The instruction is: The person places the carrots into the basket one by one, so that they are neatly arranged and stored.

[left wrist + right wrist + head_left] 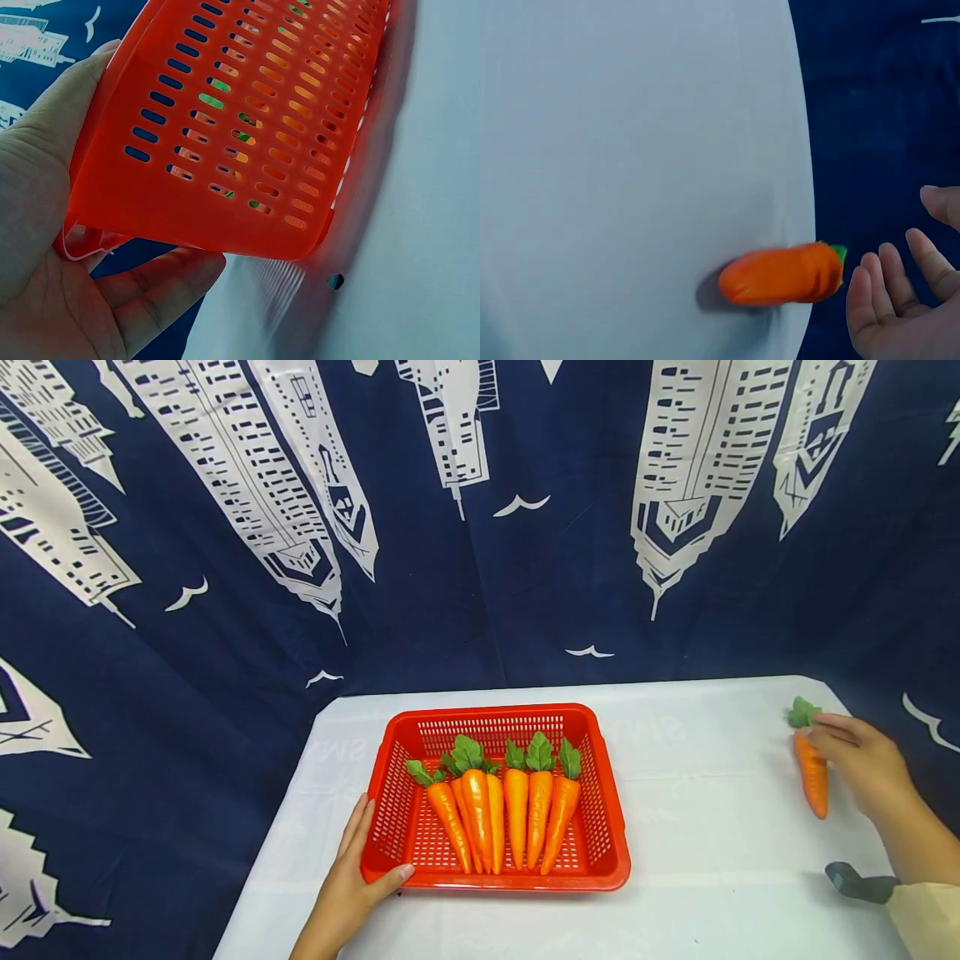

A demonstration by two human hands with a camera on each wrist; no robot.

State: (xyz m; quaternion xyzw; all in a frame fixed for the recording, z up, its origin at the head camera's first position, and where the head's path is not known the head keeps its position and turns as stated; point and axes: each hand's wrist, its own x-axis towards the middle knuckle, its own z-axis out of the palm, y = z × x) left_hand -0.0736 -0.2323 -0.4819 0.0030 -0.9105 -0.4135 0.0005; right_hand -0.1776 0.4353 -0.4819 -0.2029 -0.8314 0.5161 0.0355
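Note:
A red plastic basket (480,882) with perforated walls stands on the white table. Several orange carrots (517,814) with green leaves lie inside it, side by side. My left hand (348,877) grips the basket's near left corner, its thumb along the front rim and its fingers on the left side; the left wrist view shows that hand (67,225) round the corner of the basket (225,142). At the table's right, my right hand (862,756) is over a single carrot (812,777). In the right wrist view its fingers are loosely bent, apart from the carrot (780,276).
The white table (712,793) extends between the basket and the single carrot. A dark blue cloth (480,610) with white building prints hangs behind the table's far edge. A dark strap-like piece (861,883) sits at the right wrist.

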